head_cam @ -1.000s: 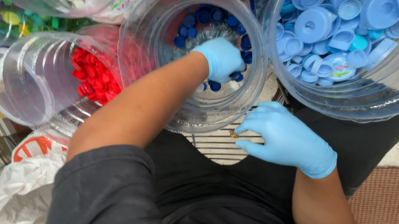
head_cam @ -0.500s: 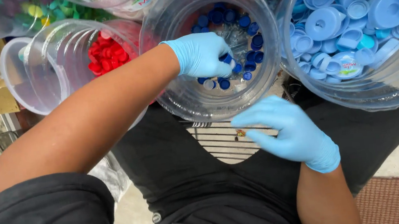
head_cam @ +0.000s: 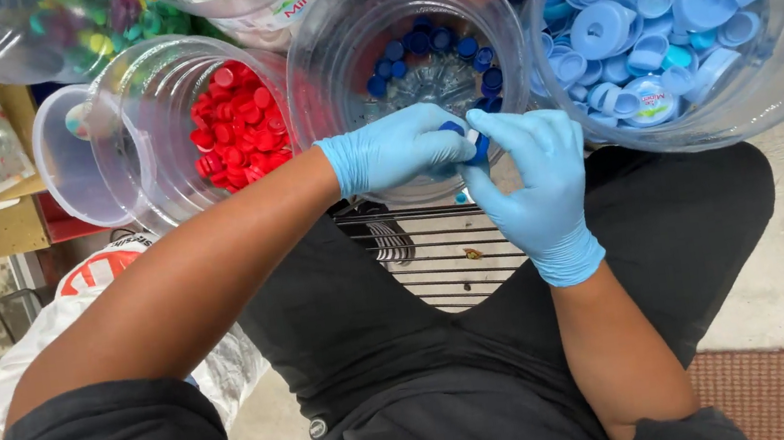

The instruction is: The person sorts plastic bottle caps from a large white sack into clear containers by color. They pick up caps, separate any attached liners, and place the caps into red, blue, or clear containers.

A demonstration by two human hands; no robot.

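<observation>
Clear tubs of sorted caps crowd the floor, and at the near rim of the dark-blue-cap tub [head_cam: 333, 76] the gloved left hand [head_cam: 393, 149] and right hand [head_cam: 533, 181] meet, pinching one dark blue cap [head_cam: 477, 146] together.

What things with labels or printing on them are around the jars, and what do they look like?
Label: on the clear container at top middle, behind the jar of red caps; a white band with red and green lettering.
Plastic bag: lower left, under the left arm; crumpled white with a red-orange printed mark.
No signs or screens in view.
</observation>
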